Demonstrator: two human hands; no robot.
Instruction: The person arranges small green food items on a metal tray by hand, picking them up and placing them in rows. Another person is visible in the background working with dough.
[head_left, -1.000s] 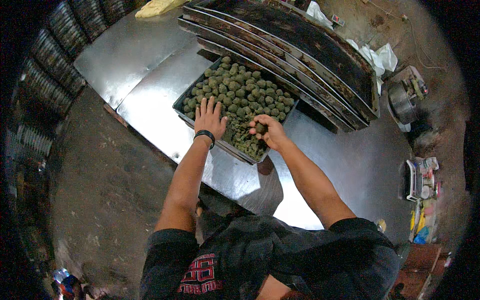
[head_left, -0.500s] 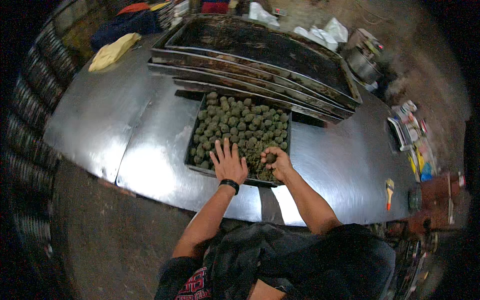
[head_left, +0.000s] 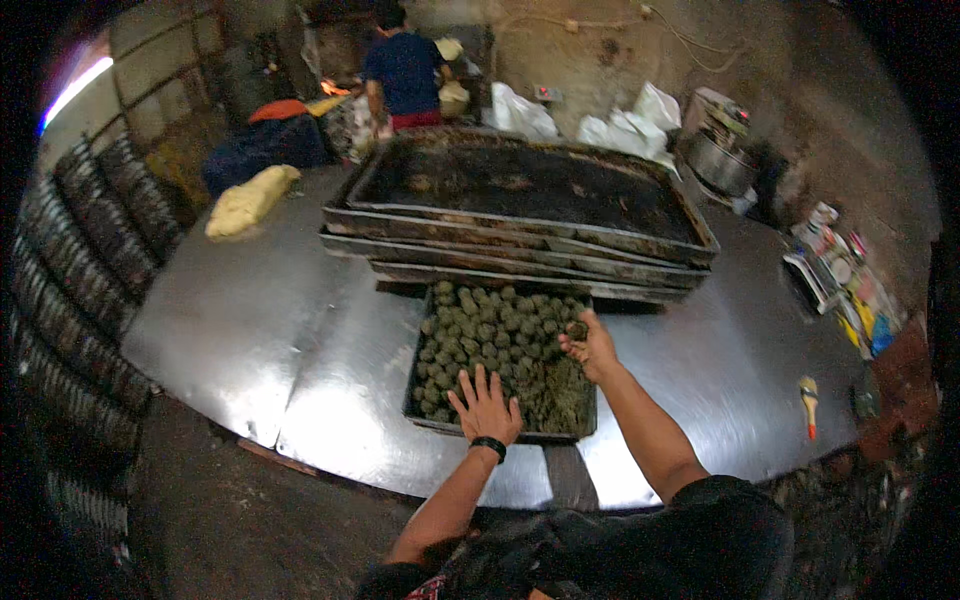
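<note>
A dark square tray (head_left: 409,385) full of greenish-brown balls (head_left: 480,325) rests on the metal table. In its front right part lies a loose, crumbly mass (head_left: 560,400) of the same colour. My left hand (head_left: 488,408), a black band at its wrist, lies over the front of the balls with fingers spread, gripping nothing. Over the tray's right edge, my right hand (head_left: 594,352) has its fingers curled round one dark ball (head_left: 577,330). Part of that ball is hidden by the fingers.
Behind the tray stands a stack of large blackened baking trays (head_left: 520,185). Yellowish dough (head_left: 250,203) lies at the far left of the table (head_left: 220,330). A brush (head_left: 809,408) is at the right. Another person (head_left: 405,75) stands in the background near white bags (head_left: 630,130).
The view has tilted up, showing the person at the back. My right hand has moved from the crumbly mass away to the tray's right edge with the ball. My left hand stays spread.
</note>
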